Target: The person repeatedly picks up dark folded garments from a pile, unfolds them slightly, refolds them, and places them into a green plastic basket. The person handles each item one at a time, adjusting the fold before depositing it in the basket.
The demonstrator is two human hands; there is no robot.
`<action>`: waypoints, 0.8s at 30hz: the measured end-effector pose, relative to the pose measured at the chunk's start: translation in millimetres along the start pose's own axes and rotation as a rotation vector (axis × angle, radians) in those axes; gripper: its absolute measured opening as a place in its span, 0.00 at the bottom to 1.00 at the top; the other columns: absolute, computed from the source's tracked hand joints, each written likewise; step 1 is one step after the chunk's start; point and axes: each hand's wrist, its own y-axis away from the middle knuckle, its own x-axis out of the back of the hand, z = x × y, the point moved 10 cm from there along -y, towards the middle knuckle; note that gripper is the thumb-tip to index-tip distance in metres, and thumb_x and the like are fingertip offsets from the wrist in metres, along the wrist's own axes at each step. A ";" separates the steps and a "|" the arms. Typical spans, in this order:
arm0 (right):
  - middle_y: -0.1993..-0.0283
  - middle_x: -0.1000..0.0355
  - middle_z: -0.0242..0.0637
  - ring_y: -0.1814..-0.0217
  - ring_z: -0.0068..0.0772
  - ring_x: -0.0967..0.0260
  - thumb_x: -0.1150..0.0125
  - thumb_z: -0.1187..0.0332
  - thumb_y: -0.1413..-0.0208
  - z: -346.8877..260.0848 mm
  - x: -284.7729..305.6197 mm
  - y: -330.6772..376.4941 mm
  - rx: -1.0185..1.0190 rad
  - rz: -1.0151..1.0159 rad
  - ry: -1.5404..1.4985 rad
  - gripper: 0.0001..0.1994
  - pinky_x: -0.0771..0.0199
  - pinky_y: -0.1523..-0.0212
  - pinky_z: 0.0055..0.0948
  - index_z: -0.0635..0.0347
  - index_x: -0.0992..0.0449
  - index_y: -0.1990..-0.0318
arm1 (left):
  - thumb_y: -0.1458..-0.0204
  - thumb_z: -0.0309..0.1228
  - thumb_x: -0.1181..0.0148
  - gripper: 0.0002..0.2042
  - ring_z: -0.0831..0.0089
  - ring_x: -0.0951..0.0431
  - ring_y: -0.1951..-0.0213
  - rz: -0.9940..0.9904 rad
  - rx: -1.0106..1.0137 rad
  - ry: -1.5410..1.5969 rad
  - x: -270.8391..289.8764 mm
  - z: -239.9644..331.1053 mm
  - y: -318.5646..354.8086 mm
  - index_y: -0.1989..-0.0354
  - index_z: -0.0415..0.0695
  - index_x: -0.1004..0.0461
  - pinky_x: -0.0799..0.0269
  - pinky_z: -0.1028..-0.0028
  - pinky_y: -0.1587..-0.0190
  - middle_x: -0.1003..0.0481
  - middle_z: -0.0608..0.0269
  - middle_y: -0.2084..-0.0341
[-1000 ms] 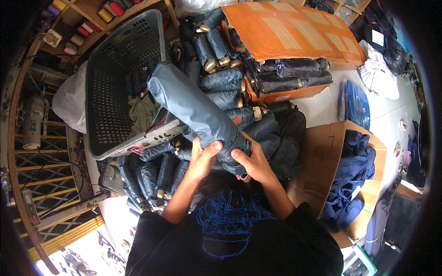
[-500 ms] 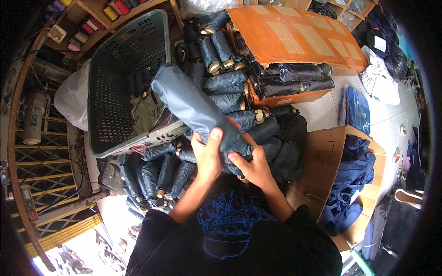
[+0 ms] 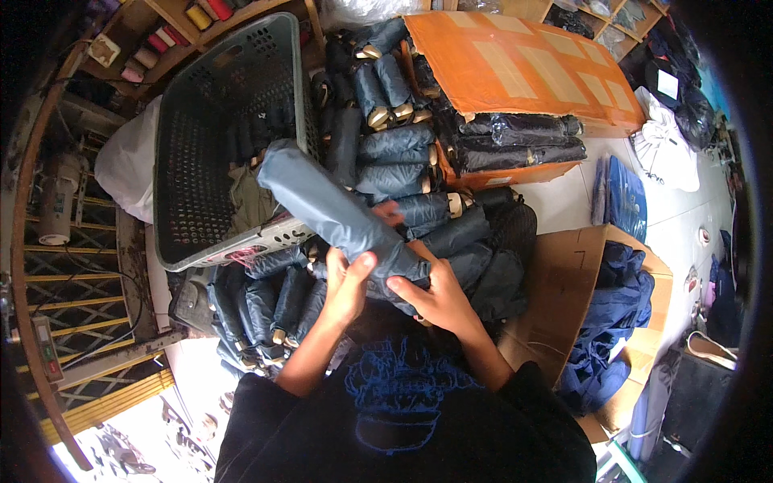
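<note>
A long, smooth grey-blue fabric bundle [image 3: 322, 201] slants from upper left to lower right in front of my chest. My left hand [image 3: 348, 288] is closed round its lower part, thumb on the near side and the other fingers largely hidden behind. At its lower right end my right hand [image 3: 439, 291] grips the gathered fabric, thumb across the front. The upper end overlaps the rim of a dark perforated basket [image 3: 181, 173]. Behind and below my hands lie many similar dark blue bundles [image 3: 394, 145], several with tan ends showing.
An orange taped carton [image 3: 523, 68] with black plastic-wrapped packs stands at the back right. An open cardboard box [image 3: 555, 282] holding navy cloth is by my right arm. To the left are a white sack [image 3: 133, 169], a metal frame with yellow bars [image 3: 80, 302] and thread spools [image 3: 197, 18].
Both hands have shifted slightly down, the left one also leftward, and the bundle has tilted to lie flatter. Both hands keep hold of it.
</note>
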 end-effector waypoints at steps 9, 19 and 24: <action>0.52 0.30 0.52 0.49 0.44 0.30 0.38 0.62 0.48 -14.5 -7.1 -1.8 0.131 0.035 -0.025 0.30 0.33 0.50 0.35 0.66 0.38 0.41 | 0.56 0.27 0.36 0.18 0.66 0.24 0.63 0.145 0.058 0.116 3.3 -17.7 7.9 0.58 0.36 0.34 0.29 0.66 0.55 0.25 0.54 0.69; 0.44 0.35 0.50 0.42 0.39 0.37 0.44 0.59 0.43 27.6 -34.7 -3.1 -0.100 -0.149 -0.403 0.31 0.33 0.48 0.32 0.70 0.44 0.38 | 0.56 0.40 0.34 0.29 0.58 0.23 0.60 -0.008 0.008 0.192 11.0 10.7 -4.9 0.51 0.34 0.37 0.27 0.62 0.54 0.26 0.47 0.66; 0.55 0.27 0.44 0.51 0.35 0.31 0.45 0.58 0.43 41.5 -28.9 4.1 -0.238 -0.015 -0.389 0.26 0.30 0.51 0.30 0.70 0.35 0.43 | 0.56 0.35 0.35 0.21 0.64 0.22 0.64 0.022 0.056 0.024 0.8 10.2 1.8 0.58 0.34 0.32 0.26 0.67 0.58 0.24 0.51 0.69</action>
